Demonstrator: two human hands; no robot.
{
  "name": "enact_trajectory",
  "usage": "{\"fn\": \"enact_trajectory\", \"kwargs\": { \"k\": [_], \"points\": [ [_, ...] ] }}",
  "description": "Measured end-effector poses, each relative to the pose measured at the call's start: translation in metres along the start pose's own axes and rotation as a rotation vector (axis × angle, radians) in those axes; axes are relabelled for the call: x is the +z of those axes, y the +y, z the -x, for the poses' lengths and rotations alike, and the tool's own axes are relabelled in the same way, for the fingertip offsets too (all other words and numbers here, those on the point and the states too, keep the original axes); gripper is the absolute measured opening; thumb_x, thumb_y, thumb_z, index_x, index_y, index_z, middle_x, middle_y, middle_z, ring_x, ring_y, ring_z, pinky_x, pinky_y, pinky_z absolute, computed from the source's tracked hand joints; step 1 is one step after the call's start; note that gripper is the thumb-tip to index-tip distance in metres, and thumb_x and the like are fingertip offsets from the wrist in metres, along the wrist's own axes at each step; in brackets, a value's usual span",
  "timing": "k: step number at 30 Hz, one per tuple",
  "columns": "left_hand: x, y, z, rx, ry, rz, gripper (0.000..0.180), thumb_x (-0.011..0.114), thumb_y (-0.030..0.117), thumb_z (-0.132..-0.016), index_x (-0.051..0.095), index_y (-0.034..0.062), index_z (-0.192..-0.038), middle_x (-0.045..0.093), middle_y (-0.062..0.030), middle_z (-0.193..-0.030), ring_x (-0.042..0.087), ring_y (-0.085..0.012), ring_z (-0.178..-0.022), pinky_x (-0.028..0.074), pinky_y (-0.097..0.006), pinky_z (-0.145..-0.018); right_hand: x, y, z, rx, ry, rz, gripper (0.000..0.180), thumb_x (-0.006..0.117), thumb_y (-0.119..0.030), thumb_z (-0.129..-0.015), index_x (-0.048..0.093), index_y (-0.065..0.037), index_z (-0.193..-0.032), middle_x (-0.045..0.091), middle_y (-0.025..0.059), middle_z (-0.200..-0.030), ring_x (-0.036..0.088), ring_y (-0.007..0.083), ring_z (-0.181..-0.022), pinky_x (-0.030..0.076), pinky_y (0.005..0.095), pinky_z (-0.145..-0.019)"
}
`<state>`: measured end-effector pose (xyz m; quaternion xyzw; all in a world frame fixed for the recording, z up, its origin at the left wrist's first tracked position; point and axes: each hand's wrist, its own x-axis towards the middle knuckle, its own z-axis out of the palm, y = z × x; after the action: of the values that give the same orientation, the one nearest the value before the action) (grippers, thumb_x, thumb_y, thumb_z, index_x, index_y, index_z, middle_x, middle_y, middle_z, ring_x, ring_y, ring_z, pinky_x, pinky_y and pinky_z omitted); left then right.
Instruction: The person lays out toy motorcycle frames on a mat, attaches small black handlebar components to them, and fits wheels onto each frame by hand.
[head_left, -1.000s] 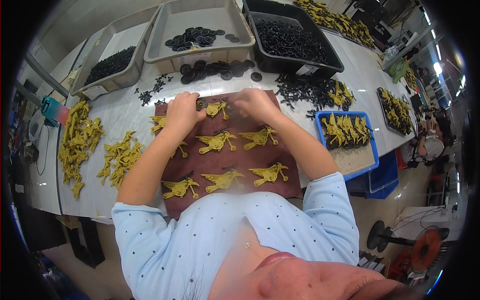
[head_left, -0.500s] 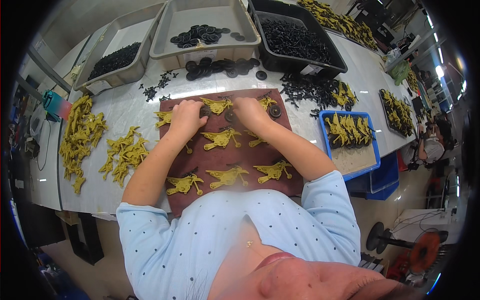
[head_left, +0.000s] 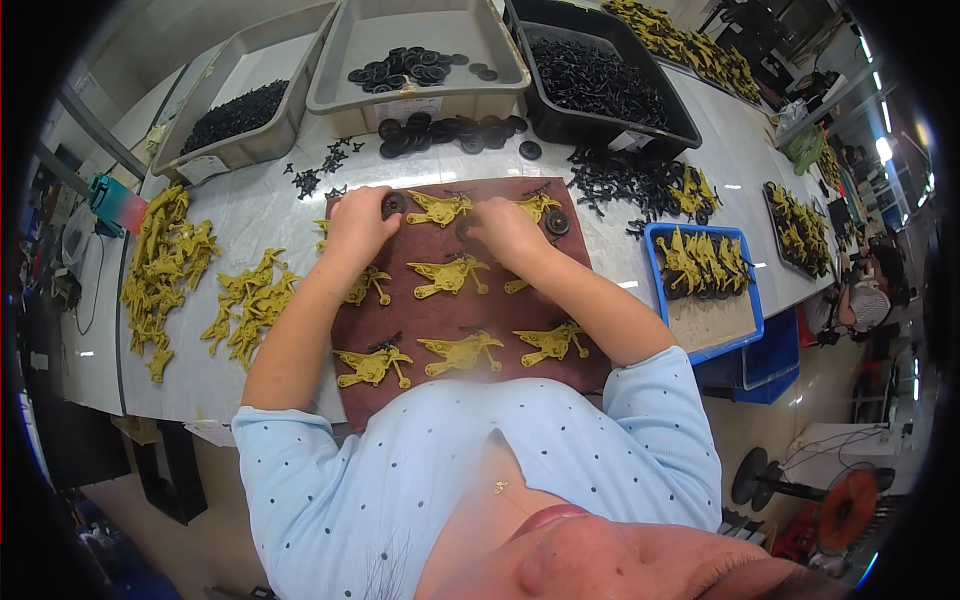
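My left hand (head_left: 358, 222) is closed at the far left of the brown mat (head_left: 400, 318), with a black toy wheel (head_left: 394, 205) between its thumb and fingers. Its fingers partly cover a yellow toy motorbike body. My right hand (head_left: 507, 236) pinches a second black wheel (head_left: 466, 230), just below the yellow motorbike body (head_left: 440, 208) in the middle of the back row. To its right, another body (head_left: 538, 205) has a black wheel (head_left: 556, 222) at its lower end. More yellow bodies with black parts lie in rows nearer me, such as one (head_left: 450, 277) in the middle.
Loose yellow bodies (head_left: 165, 275) are heaped at left. At the back are a grey tray (head_left: 420, 105) of wheels, another grey bin (head_left: 205, 165) and a black bin (head_left: 640, 140) of small black parts. A blue tray (head_left: 757, 300) with motorbikes stands at right; a person sits farther right.
My left hand has moved slightly left and away from me, its wheel moving along. My right fingers have come down onto the wheel by the middle body. The view has shifted slightly.
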<state>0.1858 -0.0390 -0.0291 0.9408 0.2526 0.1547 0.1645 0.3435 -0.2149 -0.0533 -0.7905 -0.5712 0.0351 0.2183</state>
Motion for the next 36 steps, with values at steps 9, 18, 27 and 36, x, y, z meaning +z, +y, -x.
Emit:
{"fn": "enact_trajectory", "kwargs": {
  "k": [9, 18, 27, 36],
  "points": [
    [0.027, 0.003, 0.008, 0.154, -0.016, -0.099, 0.034, 0.075, 0.019, -0.068, 0.065, 0.0048, -0.097, 0.063, -0.0101, -0.089, 0.057, -0.0279, -0.092, 0.044, -0.039, -0.081, -0.001, 0.003, -0.004, -0.022, -0.009, -0.051, 0.014, 0.066, -0.008, -0.077, 0.059, 0.002, -0.084, 0.058, 0.0198, -0.084, 0.059, 0.0364, -0.084, 0.047, 0.0426, -0.072],
    [0.021, 0.010, 0.010, 0.168, -0.034, -0.166, 0.032, 0.076, 0.025, -0.068, 0.064, 0.0044, -0.089, 0.062, -0.0101, -0.084, 0.057, -0.0273, -0.088, 0.043, -0.039, -0.077, -0.033, 0.029, -0.021, 0.172, 0.093, -0.136, 0.019, 0.058, -0.011, -0.079, 0.067, -0.002, -0.094, 0.065, 0.0192, -0.091, 0.062, 0.0344, -0.087, 0.048, 0.0389, -0.080],
    [0.014, -0.020, -0.046, 0.141, 0.140, 0.052, 0.022, 0.067, 0.016, -0.076, 0.065, 0.0014, -0.093, 0.064, -0.0162, -0.087, 0.059, -0.0346, -0.089, 0.047, -0.043, -0.079, -0.023, 0.120, -0.069, 0.239, 0.236, 0.193, 0.022, 0.059, -0.008, -0.079, 0.066, -0.005, -0.100, 0.062, 0.0189, -0.097, 0.059, 0.0351, -0.095, 0.047, 0.0418, -0.081],
    [0.049, -0.040, -0.107, 0.006, 0.059, -0.023, 0.026, 0.071, 0.012, -0.073, 0.061, 0.0007, -0.095, 0.061, -0.0206, -0.095, 0.059, -0.0361, -0.092, 0.048, -0.042, -0.081, -0.020, 0.113, -0.093, 0.277, -0.025, 0.246, 0.030, 0.071, -0.025, -0.072, 0.068, 0.002, -0.086, 0.064, 0.0225, -0.086, 0.061, 0.0360, -0.086, 0.048, 0.0411, -0.081]
  ]
}}
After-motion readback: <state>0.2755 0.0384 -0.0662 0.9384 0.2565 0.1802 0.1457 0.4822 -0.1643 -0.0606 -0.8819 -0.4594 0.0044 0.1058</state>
